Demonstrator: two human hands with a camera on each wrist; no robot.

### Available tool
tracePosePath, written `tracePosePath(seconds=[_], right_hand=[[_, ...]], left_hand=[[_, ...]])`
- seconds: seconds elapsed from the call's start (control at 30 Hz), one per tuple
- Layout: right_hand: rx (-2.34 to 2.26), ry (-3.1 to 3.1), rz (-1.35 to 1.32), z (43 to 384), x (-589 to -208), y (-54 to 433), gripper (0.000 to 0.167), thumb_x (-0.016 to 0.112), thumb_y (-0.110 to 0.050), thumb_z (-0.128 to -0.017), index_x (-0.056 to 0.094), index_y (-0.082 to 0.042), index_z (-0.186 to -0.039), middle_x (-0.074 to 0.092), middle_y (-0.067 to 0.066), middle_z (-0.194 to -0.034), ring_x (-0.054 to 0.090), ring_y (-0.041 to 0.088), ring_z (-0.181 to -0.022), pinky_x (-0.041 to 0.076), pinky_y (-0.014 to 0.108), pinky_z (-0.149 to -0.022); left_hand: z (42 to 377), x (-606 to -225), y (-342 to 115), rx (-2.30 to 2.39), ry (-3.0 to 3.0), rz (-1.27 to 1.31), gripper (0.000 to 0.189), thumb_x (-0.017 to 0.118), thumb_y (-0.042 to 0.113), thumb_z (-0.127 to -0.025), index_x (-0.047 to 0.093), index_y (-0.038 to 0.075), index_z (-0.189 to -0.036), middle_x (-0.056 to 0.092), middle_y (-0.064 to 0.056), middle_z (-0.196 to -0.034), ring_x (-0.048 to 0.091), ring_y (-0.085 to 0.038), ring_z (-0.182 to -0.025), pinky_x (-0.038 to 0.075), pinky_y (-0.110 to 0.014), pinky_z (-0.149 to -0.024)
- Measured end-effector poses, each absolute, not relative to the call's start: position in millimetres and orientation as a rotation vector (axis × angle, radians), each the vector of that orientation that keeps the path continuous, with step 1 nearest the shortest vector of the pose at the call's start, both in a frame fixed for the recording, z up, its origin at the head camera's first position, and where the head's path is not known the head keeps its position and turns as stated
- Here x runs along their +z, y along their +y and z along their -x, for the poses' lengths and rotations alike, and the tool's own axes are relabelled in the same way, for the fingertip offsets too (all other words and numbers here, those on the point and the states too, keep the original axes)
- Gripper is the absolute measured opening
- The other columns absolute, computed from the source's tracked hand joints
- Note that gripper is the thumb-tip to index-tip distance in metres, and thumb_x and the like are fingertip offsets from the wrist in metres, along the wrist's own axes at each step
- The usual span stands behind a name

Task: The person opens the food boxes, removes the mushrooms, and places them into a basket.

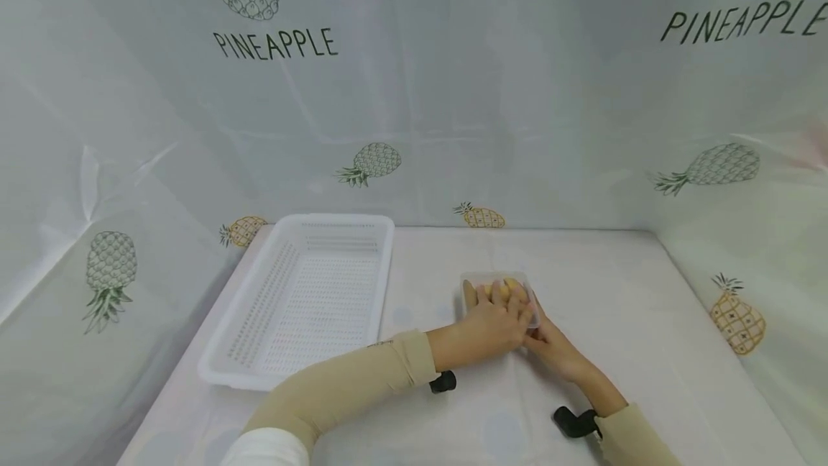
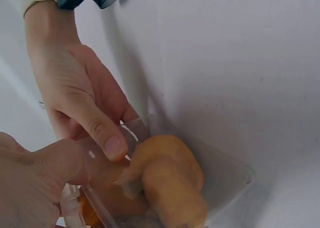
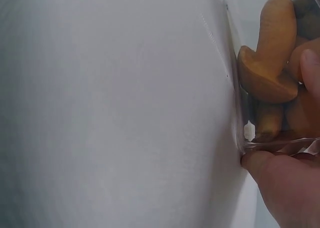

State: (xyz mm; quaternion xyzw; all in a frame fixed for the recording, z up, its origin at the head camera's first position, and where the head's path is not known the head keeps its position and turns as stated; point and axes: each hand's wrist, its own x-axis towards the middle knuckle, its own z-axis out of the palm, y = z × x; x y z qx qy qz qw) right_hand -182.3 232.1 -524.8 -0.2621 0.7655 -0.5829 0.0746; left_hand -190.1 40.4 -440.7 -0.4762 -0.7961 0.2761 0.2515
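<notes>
Left hand (image 1: 489, 326) lies over brown mushrooms (image 1: 516, 289) in a clear box (image 1: 494, 275), its fingers toward 12 o'clock; I cannot tell if it pinches one. Right hand (image 1: 555, 351) holds the box's side near 4 o'clock, so the box lies at 10 o'clock from it. The left is nearer the mushrooms. Seen from the right wrist, one mushroom (image 3: 274, 57) points its stem to 12 o'clock. A white basket (image 1: 330, 293) sits at 9 o'clock from the box.
</notes>
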Motion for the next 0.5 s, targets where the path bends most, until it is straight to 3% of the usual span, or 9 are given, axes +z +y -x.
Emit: tracePosePath(seconds=[0.17,0.27,0.37,0.5], right_hand=[[-1.751,2.283,0.791,184,-524,235,0.088,0.053,-0.001,-0.102,-0.015,-0.005,-0.156,0.002,0.040,-0.155,0.054,0.007,-0.119,0.048,0.019,-0.093],[-1.765,2.282,0.774,186,-524,235,0.086,0.058,-0.003,-0.100,-0.006,-0.003,-0.159,0.024,0.037,-0.153,0.055,0.004,-0.117,0.050,0.019,-0.089],[-1.773,2.277,0.718,185,-524,234,0.079,0.062,-0.005,-0.099,0.009,0.000,-0.158,0.046,0.030,-0.141,0.060,0.009,-0.114,0.053,0.024,-0.087],[-1.729,2.312,0.620,185,-522,233,0.073,0.064,-0.012,-0.099,0.019,-0.001,-0.155,0.054,0.023,-0.132,0.061,0.014,-0.110,0.054,0.028,-0.085]], left_hand=[[192,-426,43,0.723,-2.415,1.351,0.051,0.042,0.045,-0.106,0.045,0.021,-0.152,0.052,-0.007,-0.146,0.058,-0.034,-0.122,0.054,-0.058,-0.084],[196,-419,44,0.606,-2.590,1.316,0.060,0.046,0.058,-0.100,0.045,0.026,-0.150,0.049,-0.002,-0.145,0.058,-0.033,-0.119,0.053,-0.061,-0.081],[201,-414,43,0.527,-2.651,1.325,0.064,0.052,0.065,-0.094,0.049,0.027,-0.145,0.050,-0.001,-0.139,0.059,-0.029,-0.111,0.055,-0.055,-0.077],[210,-403,41,0.423,-2.778,1.451,0.069,0.053,0.065,-0.094,0.043,0.024,-0.149,0.045,-0.004,-0.145,0.056,-0.030,-0.119,0.056,-0.050,-0.083]])
